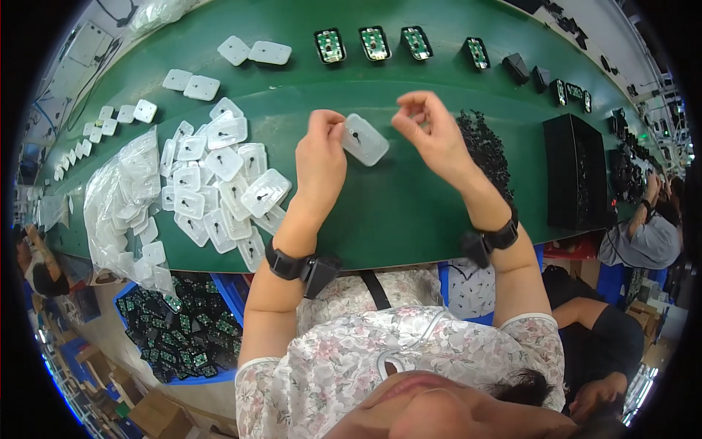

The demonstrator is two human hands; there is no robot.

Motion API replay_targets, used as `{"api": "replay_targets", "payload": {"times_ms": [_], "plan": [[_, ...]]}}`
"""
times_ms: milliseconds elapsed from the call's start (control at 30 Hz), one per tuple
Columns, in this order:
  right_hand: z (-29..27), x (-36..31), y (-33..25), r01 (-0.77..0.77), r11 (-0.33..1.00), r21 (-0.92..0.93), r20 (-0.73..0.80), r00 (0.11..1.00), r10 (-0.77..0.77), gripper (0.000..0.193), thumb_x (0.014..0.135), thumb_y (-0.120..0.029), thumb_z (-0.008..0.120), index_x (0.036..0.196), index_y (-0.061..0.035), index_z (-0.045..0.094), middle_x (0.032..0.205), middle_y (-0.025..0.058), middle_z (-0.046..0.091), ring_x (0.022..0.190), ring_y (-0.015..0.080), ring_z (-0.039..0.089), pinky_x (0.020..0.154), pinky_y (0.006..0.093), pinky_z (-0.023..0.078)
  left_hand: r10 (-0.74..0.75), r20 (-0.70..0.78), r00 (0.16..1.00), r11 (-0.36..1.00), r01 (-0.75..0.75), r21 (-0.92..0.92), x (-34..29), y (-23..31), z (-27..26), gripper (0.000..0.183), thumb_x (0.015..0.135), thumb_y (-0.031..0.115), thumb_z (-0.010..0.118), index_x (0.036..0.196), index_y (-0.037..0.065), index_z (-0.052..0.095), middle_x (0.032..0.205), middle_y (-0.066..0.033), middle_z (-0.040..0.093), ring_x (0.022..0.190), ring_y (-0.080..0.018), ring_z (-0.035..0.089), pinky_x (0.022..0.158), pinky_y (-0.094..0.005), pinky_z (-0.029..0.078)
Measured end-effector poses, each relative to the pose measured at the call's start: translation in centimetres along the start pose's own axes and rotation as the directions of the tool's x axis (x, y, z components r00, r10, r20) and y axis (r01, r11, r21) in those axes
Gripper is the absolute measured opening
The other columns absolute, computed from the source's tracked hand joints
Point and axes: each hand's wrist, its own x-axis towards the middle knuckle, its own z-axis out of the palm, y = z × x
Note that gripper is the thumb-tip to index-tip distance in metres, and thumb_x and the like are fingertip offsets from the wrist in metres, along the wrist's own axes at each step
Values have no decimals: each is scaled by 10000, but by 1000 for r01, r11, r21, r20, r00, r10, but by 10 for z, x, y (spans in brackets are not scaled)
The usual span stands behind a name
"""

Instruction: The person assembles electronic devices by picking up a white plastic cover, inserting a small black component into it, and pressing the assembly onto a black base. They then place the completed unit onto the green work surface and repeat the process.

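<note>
My left hand [322, 155] pinches the left edge of a translucent white plastic cover [371, 146], held tilted over the green table. A small black part [357, 135] sits near the middle of that cover. To the right of the cover, and apart from it, is my right hand [437, 139]. Its fingers are curled toward the thumb in a pinch; whatever is between them, if anything, is too small to make out. Beside my right forearm lies a heap of small black parts [482, 143]. Left of my left hand spreads a pile of similar white covers [224, 162], many with a black part in them.
A black bin [575, 164] stands at right. Black housings with green circuit boards [374, 44] line the far side; white covers [270, 53] lie far left. A clear plastic bag [121, 190] rests left. Below is a blue crate [227, 296] of circuit boards. Co-workers sit both sides.
</note>
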Motion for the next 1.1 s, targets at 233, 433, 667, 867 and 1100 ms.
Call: {"api": "replay_targets", "payload": {"times_ms": [233,433,667,867,1100], "plan": [[49,128,-12,151,769,-622,-72,966,-248,542,803,-434,661,1152,-45,516,1049,112,556,947,220,572,735,360,492,217,31,976,920,-215,328,0,-5,8,83,867,118,549,941,81,550,874,-150,502,741,-356,578,634,-422,485],[90,179,-6,71,507,-859,13,993,-118,605,781,-460,662,1187,-40,502,1111,178,518,1023,299,558,807,408,488,184,127,975,731,-222,645,-15,12,9,469,688,382,747,938,39,547,921,-105,498,816,-262,547,622,-356,489],[60,150,3,229,825,-516,-17,961,-277,548,785,-402,674,1225,-107,532,1088,183,500,973,323,545,847,385,469,229,242,943,573,-331,749,-23,21,8,471,733,289,706,1092,44,526,924,-86,503,894,-232,514,694,-341,440],[93,146,-8,233,745,-626,84,969,-232,591,788,-524,621,1289,-240,489,1181,213,471,1069,383,517,871,433,461,282,298,912,509,-405,760,-29,14,16,392,803,142,543,1172,14,510,982,-75,507,912,-230,497,730,-338,413],[110,173,-24,137,697,-704,245,968,57,448,842,-408,607,1210,-166,525,1178,205,480,1068,358,546,850,411,479,282,382,880,503,-475,722,-33,7,-3,321,772,122,570,1070,7,541,997,-93,500,918,-255,482,752,-358,410]]}}
